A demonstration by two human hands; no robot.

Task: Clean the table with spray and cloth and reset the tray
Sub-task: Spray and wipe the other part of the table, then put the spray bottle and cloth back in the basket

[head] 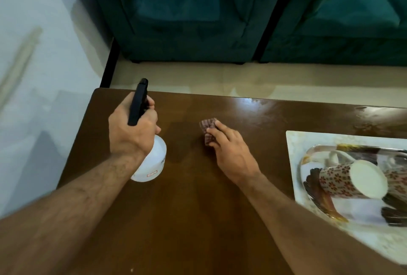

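Left hand [132, 129] fisted, knuckles up, forearm extended. Right hand [229, 149] palm down, fingers [220, 130] pressed flat forward.

Spray bottle [152, 160] label: a small red-edged mark and dark lettering are seen, but too blurred to be read.
Elsewhere: no legible text is found.

A dark brown wooden bench [187, 208] with a glossy top carries everything. A small folded cloth [207, 130] lies on it under the right grip [231, 151]. A white mat [293, 153] rests further right of that grip, bearing a tray [317, 204] with overturned cups [343, 181].
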